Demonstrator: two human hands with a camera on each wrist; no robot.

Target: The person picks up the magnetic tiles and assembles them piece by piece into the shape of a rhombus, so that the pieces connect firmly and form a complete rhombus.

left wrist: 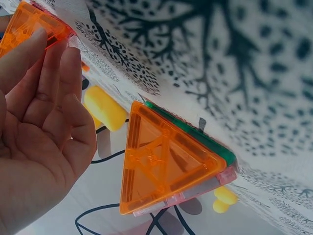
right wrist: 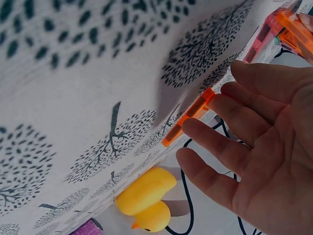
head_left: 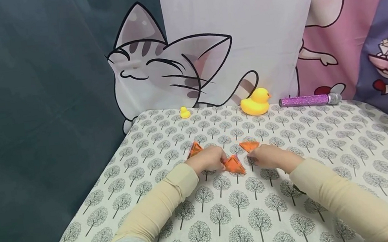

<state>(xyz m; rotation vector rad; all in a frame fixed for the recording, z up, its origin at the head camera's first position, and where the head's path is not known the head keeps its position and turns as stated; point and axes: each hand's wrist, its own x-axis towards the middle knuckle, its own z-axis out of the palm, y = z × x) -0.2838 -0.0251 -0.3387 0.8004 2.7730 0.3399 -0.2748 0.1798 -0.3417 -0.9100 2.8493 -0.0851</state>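
My left hand (head_left: 209,159) pinches an orange triangular magnetic tile (head_left: 235,165) between thumb and fingers; a pinkish piece sits against it on the table. To the left of that hand stands a small pyramid (left wrist: 166,159) of triangular tiles, its faces orange, green and pink. My right hand (head_left: 268,156) has its fingers loosely extended, fingertips right at another orange triangular tile (head_left: 249,146). That tile lies flat on the tablecloth, seen edge-on in the right wrist view.
Along the back edge sit a small yellow duck (head_left: 185,113), a larger yellow duck (head_left: 256,102) and a purple glitter microphone (head_left: 309,101). A tree-print cloth (head_left: 223,228) covers the table. Something dark green (head_left: 298,189) shows partly beneath the right sleeve.
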